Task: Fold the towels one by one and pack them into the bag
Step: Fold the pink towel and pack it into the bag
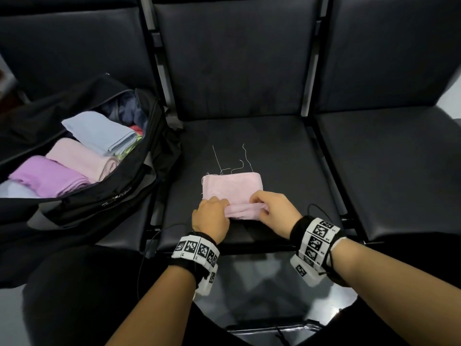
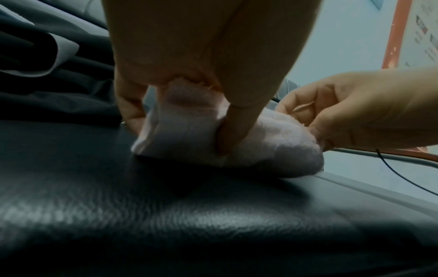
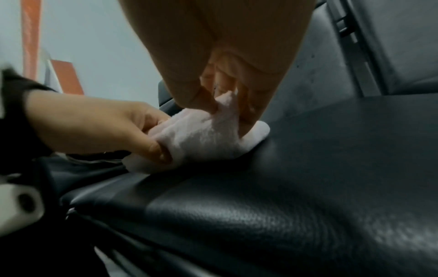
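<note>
Pale pink and soft, the towel lies on the black seat cushion of the bench, already folded small. The left hand and the right hand both take its near edge: each grip is narrow, thumb and fingers pinching the cloth, and the edge is lifted a little from the cushion. In the left wrist view the thumb presses into the layers.

The step in hand seems to be one more fold, bringing this near edge away from the body onto the far half. To do it well, both grips should rise together and keep the same height, so the edge stays straight and the layers do not slide apart. After laying it down, a flat press along the fold would help.

Beyond the grips, several loose threads hang out from the far edge of the towel; they may catch, so it is better to tuck them inside.

To the left of the left grip stands the open black bag, with a purple towel, a pink towel and a light blue towel already inside. Nothing stands between the towel and the bag.
</note>
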A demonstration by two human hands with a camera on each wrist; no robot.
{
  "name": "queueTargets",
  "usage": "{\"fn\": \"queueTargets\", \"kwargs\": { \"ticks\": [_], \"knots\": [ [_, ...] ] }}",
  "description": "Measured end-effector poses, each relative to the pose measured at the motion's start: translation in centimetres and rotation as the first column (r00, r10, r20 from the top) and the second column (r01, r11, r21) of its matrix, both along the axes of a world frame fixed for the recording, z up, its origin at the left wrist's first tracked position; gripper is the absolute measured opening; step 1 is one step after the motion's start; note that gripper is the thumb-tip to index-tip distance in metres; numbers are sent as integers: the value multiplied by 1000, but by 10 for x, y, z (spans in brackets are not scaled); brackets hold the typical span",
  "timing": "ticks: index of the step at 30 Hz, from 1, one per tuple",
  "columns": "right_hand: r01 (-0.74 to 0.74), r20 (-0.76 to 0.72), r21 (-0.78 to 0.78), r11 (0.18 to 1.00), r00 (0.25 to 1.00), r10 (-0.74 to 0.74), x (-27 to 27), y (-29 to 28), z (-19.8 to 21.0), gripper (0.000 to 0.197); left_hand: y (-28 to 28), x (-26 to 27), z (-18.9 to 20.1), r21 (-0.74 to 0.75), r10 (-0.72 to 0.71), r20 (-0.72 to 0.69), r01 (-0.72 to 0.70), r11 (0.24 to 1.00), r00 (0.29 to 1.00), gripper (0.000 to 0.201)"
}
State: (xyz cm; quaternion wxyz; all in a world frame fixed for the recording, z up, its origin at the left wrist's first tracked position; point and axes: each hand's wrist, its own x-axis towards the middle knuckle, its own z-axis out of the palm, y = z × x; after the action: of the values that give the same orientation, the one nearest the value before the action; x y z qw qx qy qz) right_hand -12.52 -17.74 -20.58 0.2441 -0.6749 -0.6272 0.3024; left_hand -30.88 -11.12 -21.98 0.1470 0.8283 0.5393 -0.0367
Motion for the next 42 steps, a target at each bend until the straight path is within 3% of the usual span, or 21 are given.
{"fn": "queueTargets", "kwargs": {
  "ticks": [2, 5, 7, 10, 12, 14, 16, 20, 22, 27, 33, 37, 42],
  "knots": [
    [-95, 167, -34, 995, 981, 99, -5, -3, -4, 41, 2, -1, 1, 4, -2, 28, 2, 1000, 1000, 26],
    [-247, 512, -112, 962, 816, 269, -14, -12, -15, 55, 4, -5, -1, 3, 6, 76, -6, 1000, 997, 25],
    [-247, 574, -106, 963, 776, 262, -16, -13, -22, 53, 6, -7, -5, 28, -10, 90, 7, 1000, 996, 24],
    [-191, 491, -55, 980, 850, 193, -9, -4, -26, 40, 9, -13, -9, 63, -27, 126, 19, 998, 992, 19],
    [-92, 316, -71, 993, 942, 110, -1, 1, -25, 38, 10, -17, -10, 44, -20, 160, 13, 999, 987, 23],
    [-3, 154, -66, 998, 988, 13, 6, 4, -23, 26, 10, -20, -9, 4, -1, 192, 1, 1000, 981, 27],
    [56, 37, -56, 997, 998, -54, 12, 7, -21, 12, 12, -22, -6, -57, 67, 311, -51, 997, 948, 20],
    [155, -97, -55, 986, 982, -160, 28, 10, -19, 7, 21, -31, -1, -307, 309, 582, -149, 940, 752, 15],
    [192, -115, -46, 980, 974, -197, 34, 9, -22, 8, 23, -33, 0, -395, 362, 623, -121, 911, 693, 13],
    [305, -191, -74, 950, 930, -313, 42, 11, -30, 13, 24, -28, -4, -482, 429, 651, -95, 871, 626, 11],
    [431, -84, -139, 892, 892, -444, 36, 24, -38, 16, 30, -23, -17, -476, 492, 618, -207, 855, 613, 3],
    [458, -21, -225, 860, 880, -474, 40, 21, -45, 30, 33, -22, -29, -339, 435, 566, -283, 897, 700, 5],
    [372, -45, -298, 879, 914, -402, 41, 22, -42, 35, 33, -18, -39, -294, 436, 508, -327, 898, 743, 10]
  ]
}}
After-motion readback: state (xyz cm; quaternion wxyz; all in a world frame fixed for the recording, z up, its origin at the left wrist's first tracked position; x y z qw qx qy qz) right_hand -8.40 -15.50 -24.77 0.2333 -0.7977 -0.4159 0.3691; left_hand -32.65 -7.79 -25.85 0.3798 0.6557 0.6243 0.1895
